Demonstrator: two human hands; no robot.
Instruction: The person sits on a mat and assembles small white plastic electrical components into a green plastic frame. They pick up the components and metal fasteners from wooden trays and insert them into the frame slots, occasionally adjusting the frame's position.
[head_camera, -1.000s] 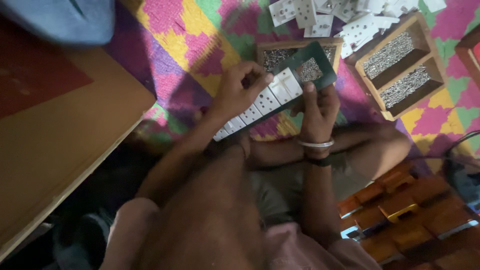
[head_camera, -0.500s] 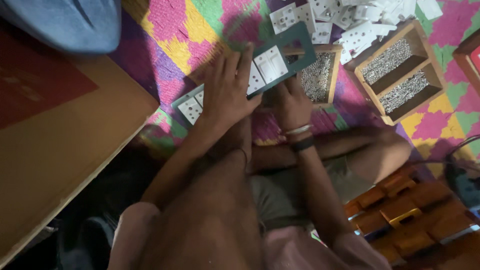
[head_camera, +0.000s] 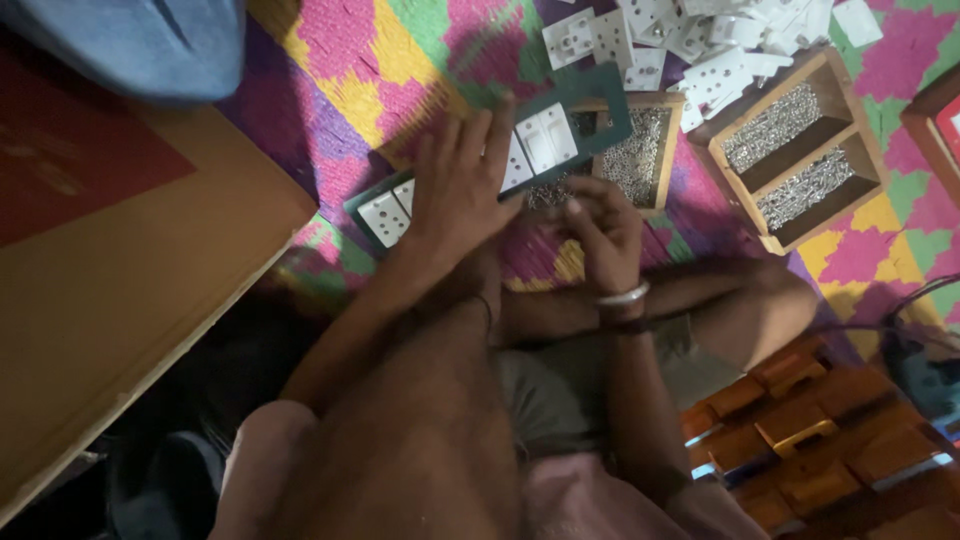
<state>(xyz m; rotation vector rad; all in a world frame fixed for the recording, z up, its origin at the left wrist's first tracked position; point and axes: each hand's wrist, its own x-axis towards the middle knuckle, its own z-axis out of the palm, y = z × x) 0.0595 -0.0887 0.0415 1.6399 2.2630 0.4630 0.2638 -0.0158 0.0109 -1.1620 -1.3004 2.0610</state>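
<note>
A long dark green panel (head_camera: 604, 112) fitted with white switch and socket modules (head_camera: 384, 217) lies flat over the mat in front of me. My left hand (head_camera: 458, 185) presses down on its middle, fingers spread flat over it. My right hand (head_camera: 603, 228) sits just below the panel's right part, fingers curled near a small wooden box of screws (head_camera: 640, 150). Whether it pinches a screw cannot be made out. A pale bangle is on my right wrist.
A wooden two-compartment tray of screws (head_camera: 790, 150) stands at the right. A heap of loose white modules (head_camera: 700, 45) lies at the top. A big cardboard box (head_camera: 120, 290) fills the left. Orange-brown boxes (head_camera: 800, 430) sit at lower right, with my crossed legs below.
The panel went from being held tilted up in both hands to lying flat. My left hand now presses on top of it, and my right hand has dropped below its right end.
</note>
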